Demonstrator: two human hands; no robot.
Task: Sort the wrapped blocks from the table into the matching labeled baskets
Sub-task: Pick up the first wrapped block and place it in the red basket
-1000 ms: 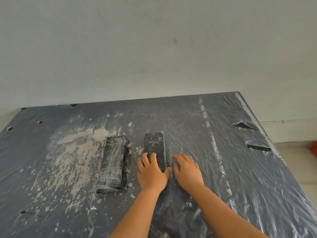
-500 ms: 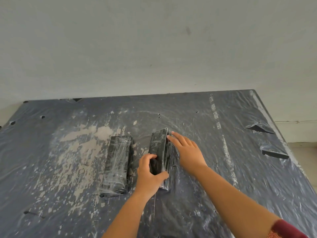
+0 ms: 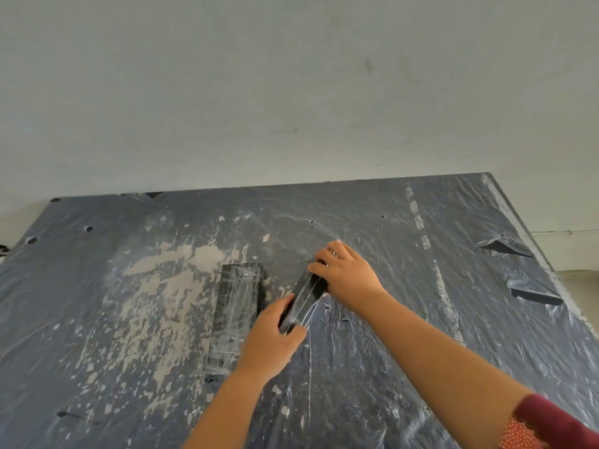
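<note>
Two dark blocks wrapped in clear film are on the table. The right-hand block (image 3: 304, 298) is held off the surface, tilted, between both hands. My left hand (image 3: 270, 341) grips its near end and my right hand (image 3: 346, 277) covers its far end. The other wrapped block (image 3: 235, 311) lies flat just to the left, its near end partly behind my left hand. No labeled baskets are in view.
The table (image 3: 421, 319) is covered in dark plastic sheeting with pale dusty patches at the left and small holes. Two raised folds of sheeting (image 3: 505, 246) stand near the right edge. A plain wall runs behind the table; floor shows at the far right.
The right-hand block has been raised from lying flat and turned diagonal. My right hand moved from its near end to its far end, and my left hand closed around the near end.
</note>
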